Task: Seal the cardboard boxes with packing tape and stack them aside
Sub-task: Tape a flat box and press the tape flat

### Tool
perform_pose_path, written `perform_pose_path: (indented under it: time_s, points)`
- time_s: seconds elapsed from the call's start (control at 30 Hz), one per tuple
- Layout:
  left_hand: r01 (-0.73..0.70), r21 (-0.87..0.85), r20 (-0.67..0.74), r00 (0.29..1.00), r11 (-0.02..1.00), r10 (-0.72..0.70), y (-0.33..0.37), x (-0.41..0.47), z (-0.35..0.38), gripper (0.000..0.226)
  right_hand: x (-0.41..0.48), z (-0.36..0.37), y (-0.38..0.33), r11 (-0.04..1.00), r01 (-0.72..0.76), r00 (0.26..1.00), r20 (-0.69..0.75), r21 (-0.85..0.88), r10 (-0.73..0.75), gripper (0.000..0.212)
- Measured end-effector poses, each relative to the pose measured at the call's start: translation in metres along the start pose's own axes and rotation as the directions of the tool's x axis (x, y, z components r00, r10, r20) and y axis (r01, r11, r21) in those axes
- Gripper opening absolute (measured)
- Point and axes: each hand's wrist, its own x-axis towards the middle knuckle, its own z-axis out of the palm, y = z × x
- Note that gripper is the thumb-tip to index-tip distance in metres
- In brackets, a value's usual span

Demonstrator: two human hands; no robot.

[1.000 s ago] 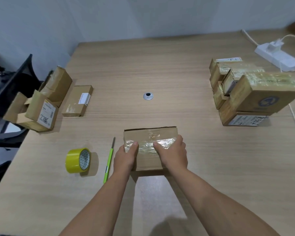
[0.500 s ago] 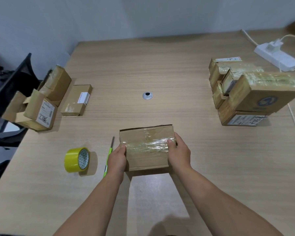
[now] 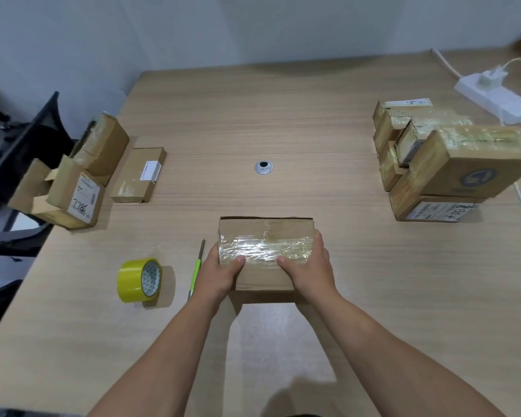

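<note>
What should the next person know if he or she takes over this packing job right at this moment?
Left hand and right hand: both grip the taped box at its sides, thumbs on the tape band.
Tape roll and green tool: on the table, left of that box.
Done: stack of taped boxes at the right.
Left: probably move the held box to that stack, then tape the boxes at the left edge, one with open flaps, and the flat box.
</note>
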Motion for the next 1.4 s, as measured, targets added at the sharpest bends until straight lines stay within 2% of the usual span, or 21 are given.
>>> perform_pose_path:
  time_s: [0.07,0.23,0.53,0.67,0.77,0.83,0.9,0.97,1.03,1.17,1.4]
  points:
    - [0.053,-0.117,0.034,0.998,0.992,-0.049,0.0,-0.001,-0.001,0.031,0.001,-0.004,0.0,0.999,0.018,1.0,0.007,0.052,-0.018,0.096]
    - [0.168,-0.274,0.056,0.986,0.947,-0.159,0.0,0.0,0.001,0.036,0.003,-0.007,-0.003,0.994,0.012,0.999,0.043,0.109,-0.017,0.085]
    - [0.213,-0.356,0.055,0.977,0.91,-0.207,-0.002,0.004,-0.009,0.039,0.006,-0.006,-0.001,0.983,0.027,0.997,0.067,0.184,-0.04,0.073]
    - [0.213,-0.413,0.058,0.976,0.886,-0.208,0.002,0.003,-0.013,0.036,0.004,-0.004,0.003,0.98,-0.026,0.998,0.057,0.2,0.015,0.062]
    - [0.229,-0.355,0.036,0.972,0.907,-0.231,0.008,-0.002,-0.013,0.031,0.005,-0.004,0.003,0.983,-0.067,0.997,0.044,0.173,0.061,0.054]
    - [0.205,-0.241,-0.06,0.972,0.949,-0.226,0.008,0.0,-0.009,0.022,0.004,-0.003,-0.001,0.991,-0.081,0.996,0.032,0.111,0.078,0.058]
    - [0.168,-0.032,-0.166,0.971,0.985,-0.171,0.009,0.002,-0.005,0.031,0.001,0.0,-0.006,0.997,-0.08,0.997,-0.006,0.019,0.08,0.073]
    - [0.143,0.065,-0.208,0.97,0.988,-0.127,0.012,-0.001,0.002,0.042,-0.001,0.005,-0.01,0.994,-0.071,0.996,-0.053,-0.079,0.067,0.091]
    - [0.109,0.087,-0.22,0.972,0.99,-0.088,0.017,-0.003,0.006,0.041,-0.001,0.007,-0.012,0.99,-0.068,0.995,-0.085,-0.122,0.058,0.095]
    - [0.053,0.055,-0.221,0.975,0.997,-0.039,0.017,0.0,0.008,0.039,0.001,0.005,-0.011,0.992,-0.012,0.993,-0.115,-0.124,-0.003,0.089]
    - [0.021,-0.027,-0.204,0.979,0.999,-0.026,0.013,-0.002,0.004,0.029,0.007,-0.003,-0.006,0.999,0.036,0.992,-0.122,-0.01,-0.037,0.055]
